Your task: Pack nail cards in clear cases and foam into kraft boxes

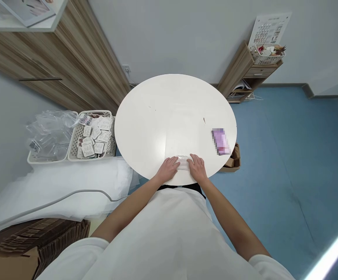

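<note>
Overhead view of a person seated at a round white table (174, 112). Both hands rest at the near edge of the tabletop on a small clear plastic packet (183, 162), which lies flat between them. The left hand (169, 169) lies palm down with fingers spread over the packet's left end; the right hand (197, 165) covers its right end in the same flat manner. Neither hand is clenched, and whether the fingertips pinch the packet or merely press it down cannot be told at this size. The step in hand appears to be flattening or sealing the packet against the table. The next move would likely call for a firm, even press along the packet's edge, with the hands kept level so that it does not slide toward the table's rim. A blurred purple item (221, 141) lies well apart on the right side of the table. Beside the table on the person's left stand a perforated white basket (110, 134) of small printed cards (94, 136) and a tray of clear plastic bags (50, 134).
</note>
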Motion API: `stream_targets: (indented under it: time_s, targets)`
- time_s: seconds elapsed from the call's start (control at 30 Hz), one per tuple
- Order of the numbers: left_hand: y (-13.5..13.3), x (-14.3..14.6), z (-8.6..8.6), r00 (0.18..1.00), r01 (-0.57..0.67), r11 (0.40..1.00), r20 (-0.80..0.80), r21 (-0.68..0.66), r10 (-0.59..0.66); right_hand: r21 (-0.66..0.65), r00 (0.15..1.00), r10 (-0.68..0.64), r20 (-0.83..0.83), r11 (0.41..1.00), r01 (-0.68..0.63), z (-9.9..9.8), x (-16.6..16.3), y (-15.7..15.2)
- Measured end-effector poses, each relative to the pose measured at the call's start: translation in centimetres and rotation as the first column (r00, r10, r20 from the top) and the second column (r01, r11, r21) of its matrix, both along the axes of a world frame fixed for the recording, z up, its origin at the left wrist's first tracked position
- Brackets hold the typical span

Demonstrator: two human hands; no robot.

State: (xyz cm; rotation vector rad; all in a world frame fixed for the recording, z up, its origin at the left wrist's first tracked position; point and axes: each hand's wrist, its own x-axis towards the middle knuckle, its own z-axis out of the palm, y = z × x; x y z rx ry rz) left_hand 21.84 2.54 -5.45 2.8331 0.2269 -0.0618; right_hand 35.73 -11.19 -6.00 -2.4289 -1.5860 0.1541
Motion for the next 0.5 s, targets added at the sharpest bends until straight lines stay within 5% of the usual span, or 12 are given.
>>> stream_targets:
  time_s: [0.17, 0.5]
  targets:
    - [0.1, 0.1, -0.4, 1.000, -0.023, 0.998, 0.015, -0.058, 0.024, -0.030, 0.966, 0.234, -0.111, 0.971, -0.238, 0.4, 0.8, 0.2]
    - [0.3, 0.6, 0.2, 0.999, -0.008, 0.985, 0.044, -0.170, 0.016, -0.121, 0.944, 0.235, -0.231, 0.956, -0.267, 1.0, 0.7, 1.0]
